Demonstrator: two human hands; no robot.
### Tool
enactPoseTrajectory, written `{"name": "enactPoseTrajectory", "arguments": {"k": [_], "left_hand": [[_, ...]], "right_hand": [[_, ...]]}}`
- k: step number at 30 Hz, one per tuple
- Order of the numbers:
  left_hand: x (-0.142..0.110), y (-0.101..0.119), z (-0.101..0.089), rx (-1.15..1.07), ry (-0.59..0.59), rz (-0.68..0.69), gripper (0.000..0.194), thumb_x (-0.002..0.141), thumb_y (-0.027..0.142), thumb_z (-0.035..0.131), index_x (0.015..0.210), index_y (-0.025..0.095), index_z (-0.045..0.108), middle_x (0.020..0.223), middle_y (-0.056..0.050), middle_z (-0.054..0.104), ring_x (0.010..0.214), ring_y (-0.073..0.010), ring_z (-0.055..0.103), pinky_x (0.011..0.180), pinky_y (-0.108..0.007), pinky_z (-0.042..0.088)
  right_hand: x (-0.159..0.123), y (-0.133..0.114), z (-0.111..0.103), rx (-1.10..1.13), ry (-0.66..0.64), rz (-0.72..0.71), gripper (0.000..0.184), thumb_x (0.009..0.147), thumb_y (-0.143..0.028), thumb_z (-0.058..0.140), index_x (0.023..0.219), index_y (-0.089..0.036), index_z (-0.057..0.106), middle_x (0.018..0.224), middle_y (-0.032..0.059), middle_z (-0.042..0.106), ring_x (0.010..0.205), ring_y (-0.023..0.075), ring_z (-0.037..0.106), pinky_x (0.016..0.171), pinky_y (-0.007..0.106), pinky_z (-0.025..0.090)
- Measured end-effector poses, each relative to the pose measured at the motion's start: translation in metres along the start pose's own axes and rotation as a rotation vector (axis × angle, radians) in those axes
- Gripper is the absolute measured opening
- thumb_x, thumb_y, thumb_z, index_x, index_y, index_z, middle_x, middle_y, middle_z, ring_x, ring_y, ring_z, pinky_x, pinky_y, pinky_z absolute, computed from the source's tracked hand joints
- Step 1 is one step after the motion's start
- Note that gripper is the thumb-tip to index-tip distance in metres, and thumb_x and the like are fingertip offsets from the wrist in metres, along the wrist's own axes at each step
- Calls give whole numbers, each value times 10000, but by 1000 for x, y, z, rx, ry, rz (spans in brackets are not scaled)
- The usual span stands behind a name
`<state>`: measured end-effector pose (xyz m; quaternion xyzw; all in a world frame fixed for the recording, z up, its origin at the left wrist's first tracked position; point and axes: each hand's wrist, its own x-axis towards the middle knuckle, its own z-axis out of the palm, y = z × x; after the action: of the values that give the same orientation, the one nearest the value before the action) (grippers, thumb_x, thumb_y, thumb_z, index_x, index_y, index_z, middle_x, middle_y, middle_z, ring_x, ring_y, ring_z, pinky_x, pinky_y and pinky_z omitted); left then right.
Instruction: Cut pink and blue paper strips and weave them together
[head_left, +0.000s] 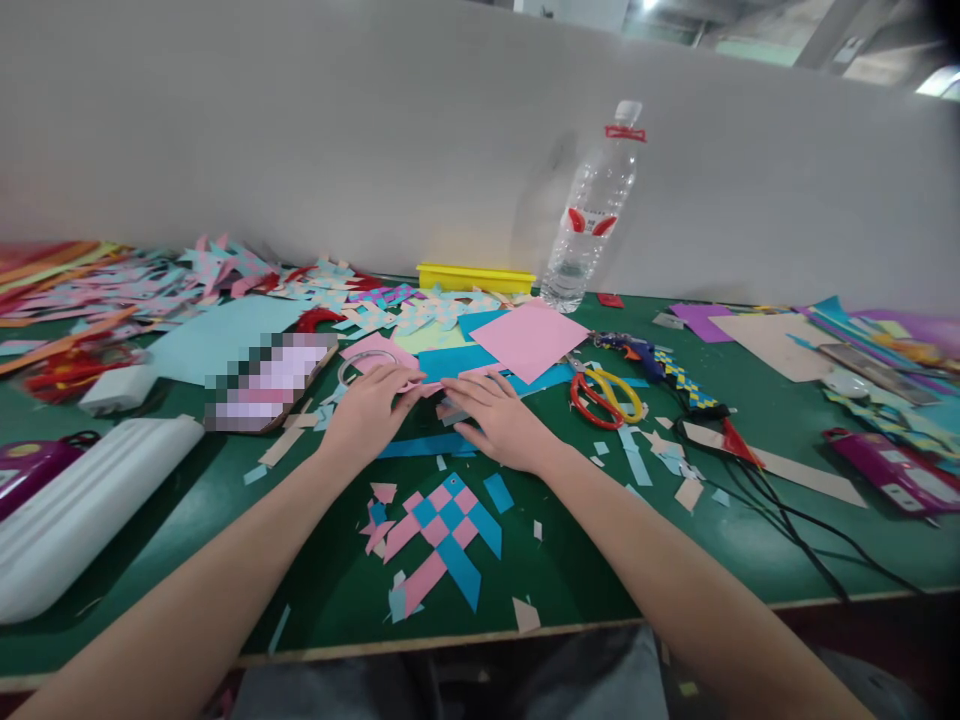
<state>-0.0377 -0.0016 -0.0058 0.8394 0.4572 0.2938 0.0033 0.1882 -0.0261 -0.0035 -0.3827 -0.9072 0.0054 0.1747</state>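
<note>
My left hand point(373, 405) and my right hand point(499, 415) are close together over the table. Between them runs a narrow piece of pink paper point(430, 389), pinched in my left fingers and held at its other end by my right fingers. My right fingertips hide part of it. Nearer to me lies a woven paper fish point(446, 520) in pink and blue checks. Under and behind my hands are blue paper strips point(427, 446) and a square pink sheet point(529, 340). Scissors point(607, 397) with red and yellow handles rest right of my right hand.
A tilted plastic bottle point(592, 215) and a yellow tray point(476, 278) stand by the grey partition. Left are a phone point(274, 385), a white charger point(118, 390) and a long white case point(97, 510). A glue gun point(637, 355) and black cables point(787, 520) lie right, among paper scraps.
</note>
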Motion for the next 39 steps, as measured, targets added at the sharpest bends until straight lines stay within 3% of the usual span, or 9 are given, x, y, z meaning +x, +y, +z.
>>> {"name": "enactPoseTrajectory", "arguments": {"k": [4,10,15,20,23,26,32,34,39], "left_hand": [[-1,-1,-1,68,-91,-135,479,971,466,285,1133,151,606,1124,-118,654,1072,-284,576,910,-413,443],[-2,-3,1,113,-166,-202,510,962,463,276,1250,133,536,1222,-141,614,1153,-315,541,984,-471,393],[-2,-6,3,87,-148,-246,551,955,483,285,1307,105,477,1287,-165,564,1212,-329,499,990,-462,401],[-2,-4,2,91,-107,-232,547,939,455,350,1337,89,427,1299,-186,540,1218,-338,490,991,-468,402],[-2,-1,-2,27,-10,-248,532,934,428,357,1344,92,401,1294,-189,530,1198,-326,503,972,-461,417],[0,1,-7,-77,70,-257,485,931,412,358,1305,115,437,1267,-162,550,1179,-292,515,956,-419,433],[3,8,-14,-198,-12,-248,377,927,446,366,981,177,624,1048,-101,663,1008,-273,598,880,-398,458],[2,13,-15,-347,-111,-238,397,928,488,381,1070,192,603,1051,-90,681,1003,-269,613,870,-394,465],[-3,21,-12,-775,-311,-182,607,927,509,433,1451,262,253,1228,-95,634,1129,-251,589,906,-387,472]], "right_hand": [[0,3,1,64,70,35,467,969,-301,338,1425,-199,359,1501,24,369,1393,203,297,1175,449,180],[0,8,1,183,191,7,445,954,-198,322,1392,-172,400,1472,57,411,1388,208,307,1158,450,241],[-4,2,-9,475,521,13,369,949,-160,327,1230,-224,558,1300,79,560,1298,199,444,1097,429,360],[-6,4,-16,732,954,404,213,891,-259,513,1044,-233,659,1178,71,603,1130,198,564,965,372,488],[-3,16,-12,1090,1050,662,221,821,-324,607,1006,-217,663,1124,54,631,1005,178,625,896,362,543],[0,26,-7,1426,1131,760,227,709,-243,721,921,-191,658,1001,20,646,862,140,661,891,353,563],[4,17,-12,1663,1031,795,208,664,-174,743,855,-170,661,956,27,672,908,149,660,966,349,529],[6,8,-16,1706,922,768,172,677,-182,724,839,-174,665,1058,47,669,1050,186,624,986,366,518],[10,-9,-17,1748,733,723,188,683,-167,667,870,-185,671,1274,67,601,1263,232,496,1042,392,470]]}}
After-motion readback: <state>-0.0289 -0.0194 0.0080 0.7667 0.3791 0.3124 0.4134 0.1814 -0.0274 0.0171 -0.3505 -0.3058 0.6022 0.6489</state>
